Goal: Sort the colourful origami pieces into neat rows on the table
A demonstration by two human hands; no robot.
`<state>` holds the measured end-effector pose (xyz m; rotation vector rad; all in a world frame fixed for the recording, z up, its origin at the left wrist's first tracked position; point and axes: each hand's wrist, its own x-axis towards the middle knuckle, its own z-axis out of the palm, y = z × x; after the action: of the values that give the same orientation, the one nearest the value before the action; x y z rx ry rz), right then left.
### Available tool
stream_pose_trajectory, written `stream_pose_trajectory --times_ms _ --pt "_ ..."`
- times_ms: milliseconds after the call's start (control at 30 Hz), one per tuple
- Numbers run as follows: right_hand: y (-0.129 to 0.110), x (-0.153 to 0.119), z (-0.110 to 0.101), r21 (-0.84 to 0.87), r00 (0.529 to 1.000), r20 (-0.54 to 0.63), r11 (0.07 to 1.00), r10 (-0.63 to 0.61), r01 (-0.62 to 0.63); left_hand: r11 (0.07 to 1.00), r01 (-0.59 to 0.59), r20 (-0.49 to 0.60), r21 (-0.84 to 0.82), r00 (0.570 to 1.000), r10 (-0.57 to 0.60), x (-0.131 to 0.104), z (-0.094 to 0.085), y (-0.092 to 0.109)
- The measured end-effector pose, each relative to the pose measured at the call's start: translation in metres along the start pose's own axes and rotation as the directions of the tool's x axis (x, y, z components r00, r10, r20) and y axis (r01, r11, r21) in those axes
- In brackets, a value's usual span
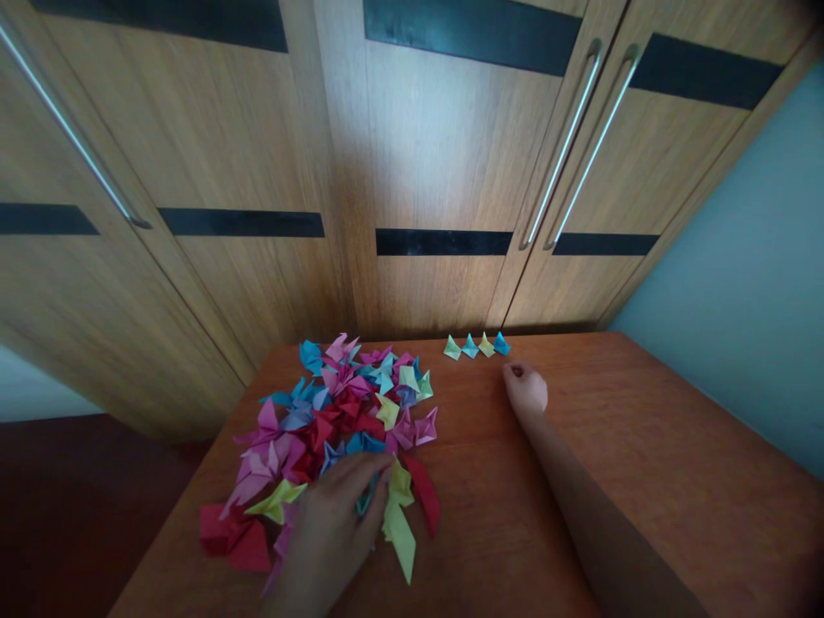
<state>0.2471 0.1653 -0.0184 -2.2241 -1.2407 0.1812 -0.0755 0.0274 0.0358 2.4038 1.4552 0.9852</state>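
My left hand reaches over the near side of a heap of folded paper origami. Its thumb and index finger are pinched together at the top of a yellow-green origami piece. A teal paper fold shows through the gap under the fingers. Close by on the right lies a red paper piece. My right hand rests on the table, curled closed, with nothing visible in it. Just beyond it stands a row of several small pointed origami pieces in green, blue and yellow.
The brown wooden table backs onto a wooden wardrobe with metal handles. A pale blue wall rises on the right. Red folded paper lies at the heap's left front, by the table's left edge.
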Motion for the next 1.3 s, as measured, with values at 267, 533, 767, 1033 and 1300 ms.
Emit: stream_pose_trajectory --times_ms 267,533,767,1033,1300 --pt "-0.026 -0.092 0.003 0.307 0.937 0.207 0.928 -0.281 0.211 0.878 0.138 -0.059 0.458 0.99 -0.125 -0.021 -0.033 -0.035" --pt "-0.061 -0.134 0.005 0.311 0.83 0.256 0.855 -0.495 0.414 0.86 0.137 0.019 0.491 0.986 -0.168 -0.027 -0.022 -0.034" --pt "-0.053 -0.133 0.005 0.382 0.795 0.211 0.796 -0.569 0.469 0.937 0.112 0.105 0.331 0.982 -0.154 -0.005 -0.007 -0.019" --pt "-0.053 -0.132 0.003 0.41 0.779 0.207 0.776 -0.592 0.48 0.974 0.036 0.157 0.222 0.985 -0.072 0.018 -0.014 -0.019" --pt "-0.051 -0.13 0.001 0.427 0.769 0.221 0.768 -0.6 0.477 0.987 -0.036 0.304 0.155 0.953 -0.013 0.036 -0.013 -0.031"
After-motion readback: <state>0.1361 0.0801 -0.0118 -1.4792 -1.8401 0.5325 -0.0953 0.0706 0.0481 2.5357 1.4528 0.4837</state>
